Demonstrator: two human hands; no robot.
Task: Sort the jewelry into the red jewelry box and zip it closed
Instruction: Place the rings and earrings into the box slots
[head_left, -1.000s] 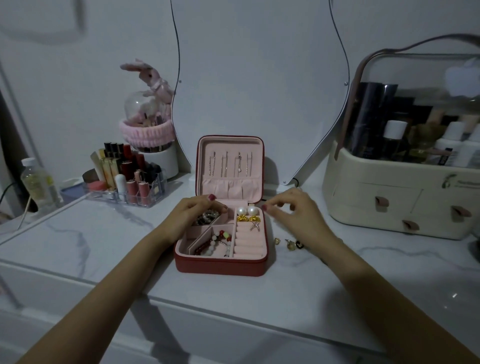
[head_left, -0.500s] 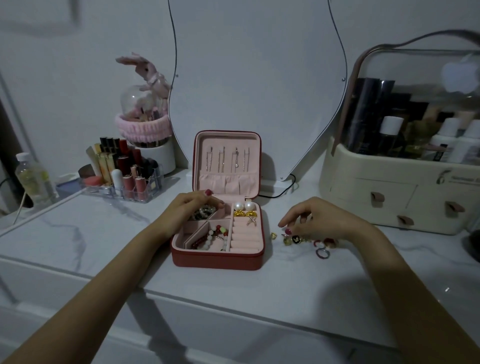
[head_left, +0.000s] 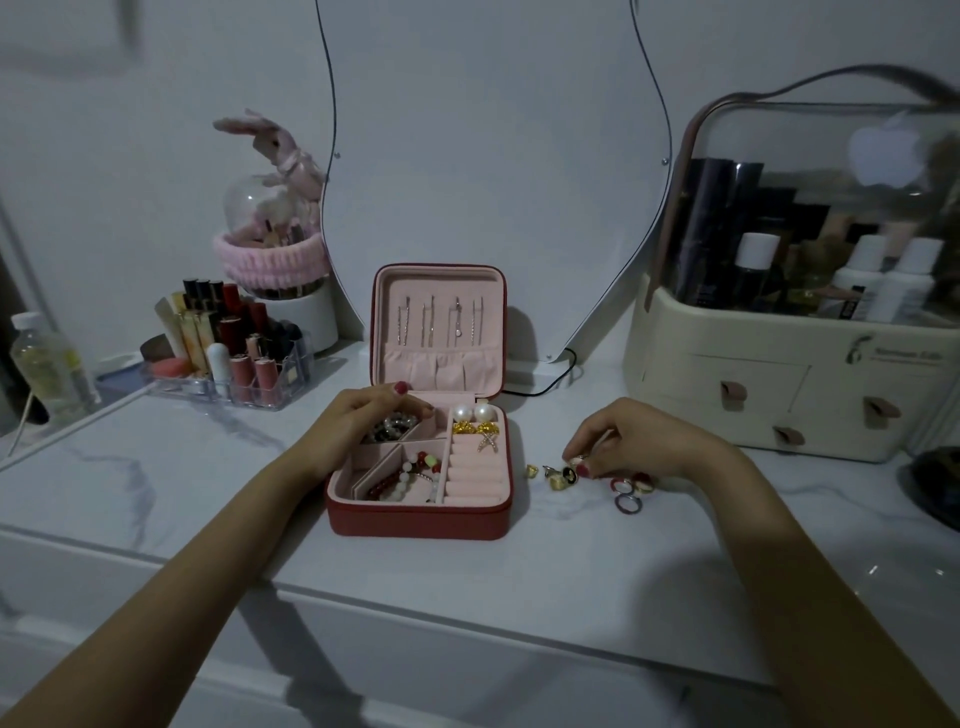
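I see the red jewelry box (head_left: 418, 515) open on a white marble-look tabletop (head_left: 519, 571), its lid (head_left: 439, 327) standing upright at the back with thin chains hanging on the pink lining. My view comes from above and behind both bare hands.

The left hand (head_left: 358, 423) rests on the box's back left corner, fingers curled loosely over a dark beaded bracelet (head_left: 390, 423) lying under the fingertips; I cannot tell whether they actually grip it. Just right of those fingertips sit two pearl earrings (head_left: 471, 413) and small gold pieces (head_left: 475, 428) (all in the ring-roll section). Nearer the wrist, a red and white bead strand (head_left: 410, 477) lies in the front compartment.

The right hand (head_left: 631, 440) is on the table to the right of the box, thumb and fingertips pinched together on a small ring (head_left: 577, 459), though dim light makes this uncertain. More rings (head_left: 626, 503) lie scattered directly below and beside those fingertips.
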